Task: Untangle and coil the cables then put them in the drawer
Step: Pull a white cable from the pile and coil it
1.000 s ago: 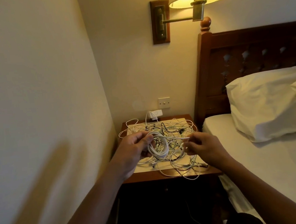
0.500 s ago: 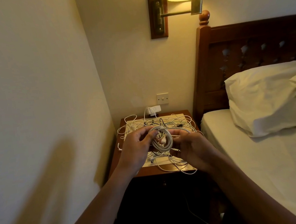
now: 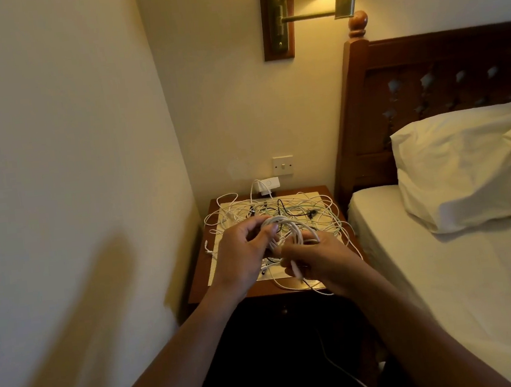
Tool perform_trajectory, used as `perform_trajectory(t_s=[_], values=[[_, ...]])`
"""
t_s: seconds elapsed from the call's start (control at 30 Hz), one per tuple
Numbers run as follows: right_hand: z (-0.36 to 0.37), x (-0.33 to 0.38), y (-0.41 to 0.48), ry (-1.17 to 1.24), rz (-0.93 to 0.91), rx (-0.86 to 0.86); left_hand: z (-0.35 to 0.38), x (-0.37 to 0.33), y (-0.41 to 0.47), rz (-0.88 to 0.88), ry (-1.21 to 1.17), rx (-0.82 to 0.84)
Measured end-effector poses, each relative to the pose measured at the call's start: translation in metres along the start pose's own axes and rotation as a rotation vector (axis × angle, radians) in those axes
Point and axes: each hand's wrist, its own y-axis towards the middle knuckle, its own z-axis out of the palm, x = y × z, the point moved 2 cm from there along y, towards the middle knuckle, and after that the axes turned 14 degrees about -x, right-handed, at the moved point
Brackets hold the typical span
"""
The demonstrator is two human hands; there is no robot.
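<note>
Cables: white, one part-wound coil [image 3: 286, 226] and a loose tangle [image 3: 315, 207]. Location: coil held between both hands, just over the bench [image 3: 258, 291]; tangle spread on the bench beyond the fingers, with loops overhanging the edge to their right and below them. Holding: left hand [image 3: 242, 257], fingers [image 3: 266, 232] curled, pinching the coil's left rim; right hand [image 3: 324, 261], fingers curled round the coil's lower right side, a free end [image 3: 296, 271] trailing out beneath them. Drawer: presumably in the dark bench front under the hands, not yet opened so far as can be seen. Hazards, as judged: (1) turns look springy and are held at only two spots, so a slackened pinch would likely let the coil spill open; (2) whether the coil's cable is fully clear of the tangle cannot be told, and if it is not, further winding would drag the pile toward the fingers and tighten knots; (3) overhanging loops could slide off, pulling more after them, into the gap toward the bed [image 3: 446, 283]; (4) a charger [image 3: 267, 185] sits at the wall beyond the tangle, and a tug on its lead could jerk it loose.
</note>
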Motion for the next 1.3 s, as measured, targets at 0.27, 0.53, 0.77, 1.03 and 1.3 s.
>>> perform_trajectory(t_s=[0.27, 0.53, 0.77, 1.03, 1.3], values=[[-0.011, -0.001, -0.008, -0.264, -0.18, -0.009, -0.018, 0.003, 0.018, 0.002, 0.056, -0.206], [-0.027, -0.013, -0.017, -0.669, -0.473, -0.165, -0.026, 0.007, 0.03, -0.309, -0.238, -0.254], [-0.021, -0.025, -0.008, -0.412, -0.505, -0.355, 0.0, 0.002, 0.005, -0.555, -0.557, -0.008], [0.005, -0.018, -0.022, 0.421, -0.161, -0.223, 0.017, 0.003, -0.012, -0.598, -0.537, 0.013], [0.009, -0.024, -0.022, -0.502, -0.506, -0.327, 0.018, 0.004, -0.014, -0.543, -0.526, -0.047]])
